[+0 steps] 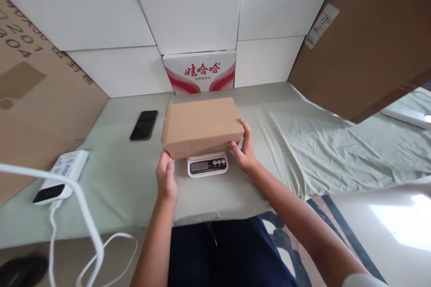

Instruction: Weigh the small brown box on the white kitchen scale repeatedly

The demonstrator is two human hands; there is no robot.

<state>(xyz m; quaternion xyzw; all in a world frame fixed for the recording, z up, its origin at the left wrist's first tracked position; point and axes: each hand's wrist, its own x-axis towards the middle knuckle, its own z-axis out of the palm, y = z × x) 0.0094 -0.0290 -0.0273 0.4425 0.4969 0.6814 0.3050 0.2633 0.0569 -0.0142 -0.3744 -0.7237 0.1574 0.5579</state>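
Note:
A closed brown cardboard box [202, 121] is held level between my two hands, over a white digital scale [208, 165]. The box hides the scale's platform, so I cannot tell whether the two touch. Showing below the box's near edge are the scale's blank-looking grey display and its round buttons. My left hand [166, 172] grips the near left corner of the box from below, fingers bent. On the opposite side, my right hand [245, 148] has its thumb on the front face and its fingers along the right edge.
Left of the box lies a black phone [144, 125]. A white power bank [63, 175] with a white cable [81, 195] is further left. White boxes [188, 4] and a red-and-white carton [201, 71] wall the back. Large cardboard pieces [367, 40] flank the green cloth [286, 143].

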